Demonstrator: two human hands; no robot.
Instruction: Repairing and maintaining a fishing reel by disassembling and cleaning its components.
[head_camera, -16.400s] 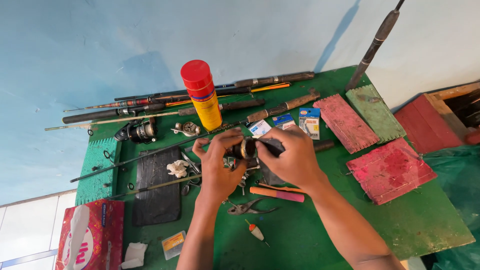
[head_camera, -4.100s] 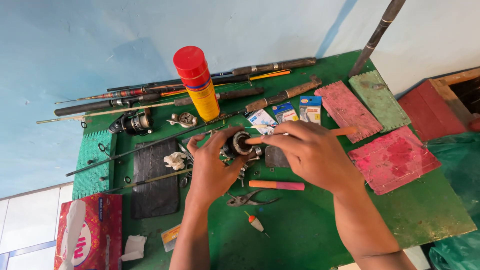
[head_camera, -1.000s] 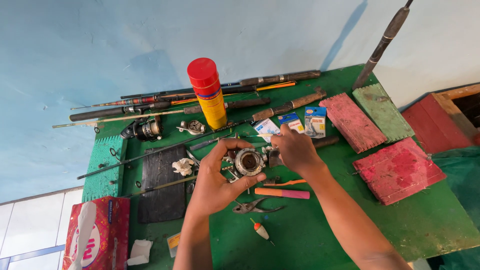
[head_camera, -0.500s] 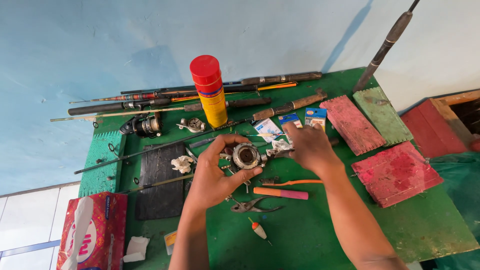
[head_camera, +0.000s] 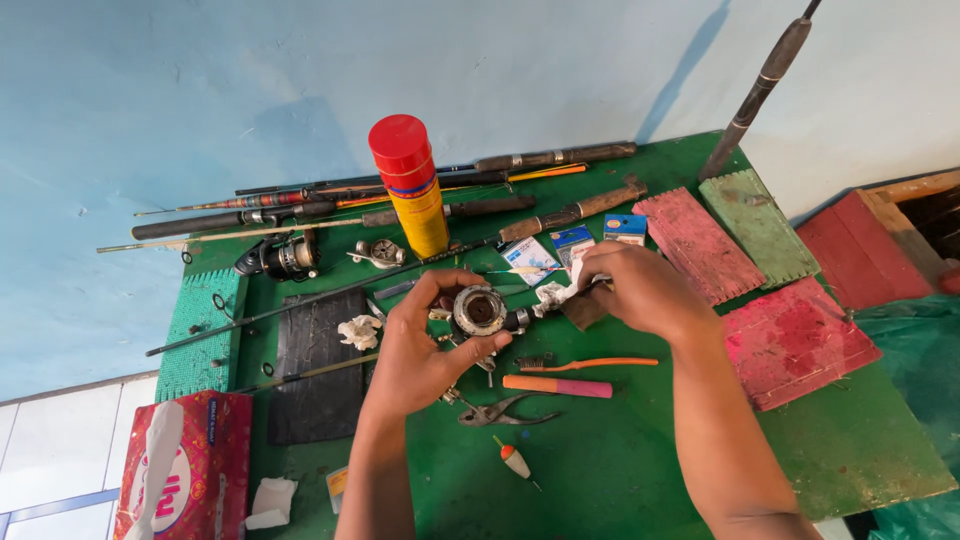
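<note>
Round metal reel (head_camera: 480, 309) between fingers (head_camera: 437, 300)

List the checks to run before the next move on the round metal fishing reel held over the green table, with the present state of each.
1. Left hand grips the round metal fishing reel firmly: ok, fingers wrap its body.
2. Reel's open face turned up toward the camera: ok.
3. Right hand has the crumpled white tissue ready: ok, pinched at the fingertips beside the reel.
4. Grey pliers within reach: ok, lying on the green table just below the left hand.
5. Reel's inside clean: cannot tell, too small.
6. Red-capped yellow spray can upright, clear of both hands: ok.
</note>
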